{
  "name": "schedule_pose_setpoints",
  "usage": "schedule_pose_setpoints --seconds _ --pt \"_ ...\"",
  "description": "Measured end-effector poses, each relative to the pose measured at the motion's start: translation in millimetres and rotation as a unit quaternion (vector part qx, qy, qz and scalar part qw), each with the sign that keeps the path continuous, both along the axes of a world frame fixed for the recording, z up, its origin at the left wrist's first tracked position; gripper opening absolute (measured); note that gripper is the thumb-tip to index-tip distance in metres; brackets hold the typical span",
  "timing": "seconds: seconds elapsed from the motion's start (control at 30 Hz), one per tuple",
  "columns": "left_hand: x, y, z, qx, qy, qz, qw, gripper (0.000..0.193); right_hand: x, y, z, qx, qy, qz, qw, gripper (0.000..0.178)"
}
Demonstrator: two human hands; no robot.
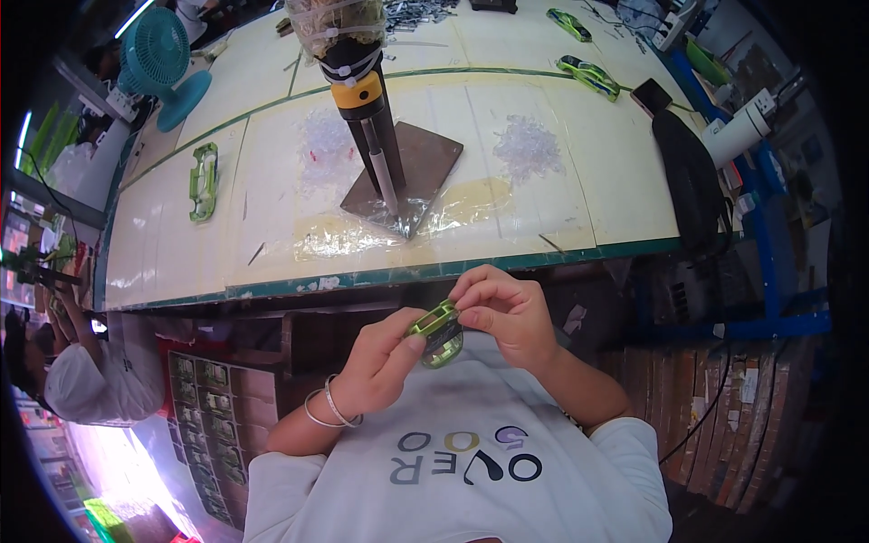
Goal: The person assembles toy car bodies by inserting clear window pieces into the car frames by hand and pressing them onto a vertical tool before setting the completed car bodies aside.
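Both hands pinch green plastic part (437,333) below table edge (453,269); left hand (382,362) grips lower end; right hand (501,312) fingertips closed on top; keep steady, support underneath.

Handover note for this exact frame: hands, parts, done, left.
Left hand: pinching the small green part from below.
Right hand: fingertips on the same part from above; it sits between both hands, near the chest, off the table.
On the table: three more green parts, one at left and two at far right; upright press tool on a dark plate.
Done: part picked up.
Left: cannot tell from this frame.
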State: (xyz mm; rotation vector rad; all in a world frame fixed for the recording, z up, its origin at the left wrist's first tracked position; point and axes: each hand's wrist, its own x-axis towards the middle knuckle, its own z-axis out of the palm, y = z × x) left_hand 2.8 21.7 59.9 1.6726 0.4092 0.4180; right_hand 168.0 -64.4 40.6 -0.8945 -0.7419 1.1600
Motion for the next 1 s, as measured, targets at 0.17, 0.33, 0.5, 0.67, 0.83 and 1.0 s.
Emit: schedule_pose_setpoints --seconds 0.17,0.33,0.5,0.67,0.83,1.0 --pt "0.0 -0.6 1.0 0.046 0.002 -0.007 0.999 0.022 -0.7 -0.8 0.5 0.014 -0.051 -0.018 0.998 0.011" --pt "1.2 -1.4 9.3 0.086 0.023 -0.008 0.996 0.022 -0.6 -1.1 1.6 0.018 -0.083 -0.024 0.996 0.012" --pt "1.7 -1.6 10.9 0.093 0.026 -0.006 0.995 0.022 -4.1 -3.7 -0.1 0.027 -0.043 -0.035 0.998 0.013" --pt "2.9 -2.6 7.5 0.099 0.018 0.002 0.995 0.021 -5.1 -6.9 -6.2 0.044 -0.042 -0.046 0.997 0.012" --pt "3.2 -2.7 11.5 0.103 0.023 -0.004 0.994 0.021 -5.5 -6.7 -6.4 0.049 -0.036 -0.052 0.997 0.013" --pt "3.4 -2.4 12.0 0.098 0.022 -0.008 0.995 0.021 -5.5 -4.5 -5.4 0.048 -0.050 -0.068 0.995 0.014"
